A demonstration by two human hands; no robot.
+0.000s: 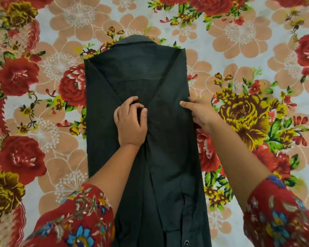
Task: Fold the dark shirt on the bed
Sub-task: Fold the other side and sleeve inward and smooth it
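Note:
The dark shirt (132, 75) lies face down along the middle of the bed, collar at the far end, both sides and sleeves folded inward into a long narrow strip. My left hand (131, 122) rests on the shirt's middle, fingers curled and pinching the fabric where the two folded sleeves meet. At the shirt's right edge my right hand (199, 113) grips the folded side, thumb on top, fingers tucked under the cloth. The hem end runs out of view at the bottom.
A floral bedsheet (239, 50) with red, yellow and peach flowers covers the whole bed around the shirt. My red flowered sleeves (75, 216) fill the bottom corners. A button (186, 242) shows near the bottom edge.

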